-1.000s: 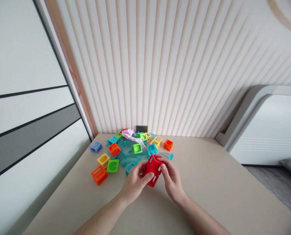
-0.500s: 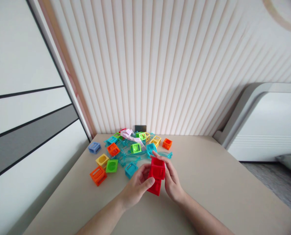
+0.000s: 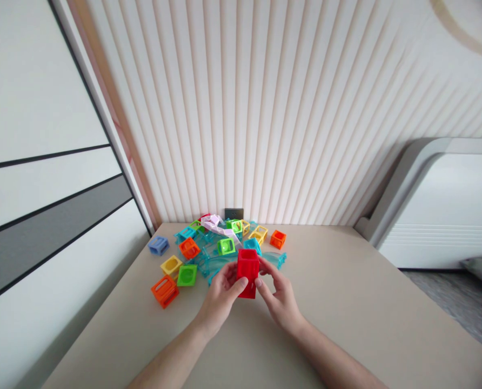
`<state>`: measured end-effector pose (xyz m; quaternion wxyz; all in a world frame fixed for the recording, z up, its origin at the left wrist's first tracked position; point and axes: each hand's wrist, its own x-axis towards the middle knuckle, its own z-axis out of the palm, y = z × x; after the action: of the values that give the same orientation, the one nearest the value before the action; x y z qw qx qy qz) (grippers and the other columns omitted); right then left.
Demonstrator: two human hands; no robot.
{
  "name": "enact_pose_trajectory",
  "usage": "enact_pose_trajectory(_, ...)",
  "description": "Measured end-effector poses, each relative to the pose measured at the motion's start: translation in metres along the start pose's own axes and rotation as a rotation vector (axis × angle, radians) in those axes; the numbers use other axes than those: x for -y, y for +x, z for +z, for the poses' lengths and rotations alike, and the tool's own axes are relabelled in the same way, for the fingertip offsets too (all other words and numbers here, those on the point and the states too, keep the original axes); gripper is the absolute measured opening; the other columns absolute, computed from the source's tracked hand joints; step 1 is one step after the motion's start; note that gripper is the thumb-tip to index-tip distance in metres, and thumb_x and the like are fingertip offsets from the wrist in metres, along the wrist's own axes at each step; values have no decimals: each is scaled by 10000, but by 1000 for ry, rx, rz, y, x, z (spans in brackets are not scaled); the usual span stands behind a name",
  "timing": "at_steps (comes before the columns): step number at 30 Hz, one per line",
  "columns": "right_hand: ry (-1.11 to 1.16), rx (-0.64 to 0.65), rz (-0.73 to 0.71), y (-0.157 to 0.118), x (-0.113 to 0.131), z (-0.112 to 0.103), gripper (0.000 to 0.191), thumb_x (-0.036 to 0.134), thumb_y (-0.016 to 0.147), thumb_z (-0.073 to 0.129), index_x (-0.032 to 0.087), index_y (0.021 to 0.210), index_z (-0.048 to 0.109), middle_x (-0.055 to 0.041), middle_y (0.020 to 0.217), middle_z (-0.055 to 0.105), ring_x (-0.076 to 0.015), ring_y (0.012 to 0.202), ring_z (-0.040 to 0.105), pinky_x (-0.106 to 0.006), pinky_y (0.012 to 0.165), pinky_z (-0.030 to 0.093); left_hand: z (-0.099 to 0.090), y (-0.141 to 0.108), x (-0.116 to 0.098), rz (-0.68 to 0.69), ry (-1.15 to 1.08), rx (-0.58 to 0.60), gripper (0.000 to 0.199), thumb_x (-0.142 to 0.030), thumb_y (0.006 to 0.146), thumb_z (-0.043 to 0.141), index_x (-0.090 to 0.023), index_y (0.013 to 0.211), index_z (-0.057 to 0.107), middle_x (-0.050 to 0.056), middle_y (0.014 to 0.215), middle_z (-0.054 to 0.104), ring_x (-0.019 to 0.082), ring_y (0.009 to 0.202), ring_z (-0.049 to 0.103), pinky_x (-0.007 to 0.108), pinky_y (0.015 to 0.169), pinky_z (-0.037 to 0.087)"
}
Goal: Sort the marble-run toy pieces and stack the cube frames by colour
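Note:
A pair of red toy blocks (image 3: 248, 270), one stacked on the other, stands upright between my two hands near the middle of the table. The top block shows an open square end. My left hand (image 3: 223, 290) wraps its left side, thumb across the front. From the right, my right hand (image 3: 278, 295) grips the stack with thumb in front and fingers behind. Just beyond them lie clear teal track pieces (image 3: 222, 261) and a teal block (image 3: 252, 246), both partly hidden. Whether the stack touches the table I cannot tell.
On the left of the table (image 3: 330, 302) are orange (image 3: 165, 292), green (image 3: 187, 275), yellow (image 3: 171, 265) and blue (image 3: 159, 246) blocks. A lilac piece (image 3: 220, 228) lies on the pile by the ribbed wall (image 3: 261, 108). Another orange block (image 3: 278, 239) sits right of it.
The red stack has shifted left and away from me and turned from tilted to upright. My right thumb has come round to its front.

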<state>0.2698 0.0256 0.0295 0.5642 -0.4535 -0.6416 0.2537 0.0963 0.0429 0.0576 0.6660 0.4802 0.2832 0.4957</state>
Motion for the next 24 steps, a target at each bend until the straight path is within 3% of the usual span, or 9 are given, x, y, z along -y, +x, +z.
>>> enact_pose_trajectory(15, -64, -27, -18, -5, 2, 2, 516, 360, 925, 662, 241, 1418, 569, -43, 998, 754, -207, 894, 700, -350, 863, 573, -9, 0, 6, -66, 92, 51, 440, -486, 862, 704, -197, 1186, 628, 137, 1240, 713, 322, 1167, 664, 464, 950, 551)
enact_pose_trajectory(24, -153, -5, -165, -8, 13, -5, 576, 313, 938, 629, 311, 1494, 477, -85, 1140, 719, -256, 1005, 689, -372, 880, 577, 5, -8, -13, -42, 131, 36, 447, -491, 828, 737, -221, 1177, 671, 128, 1178, 737, 329, 1122, 681, 466, 979, 539)
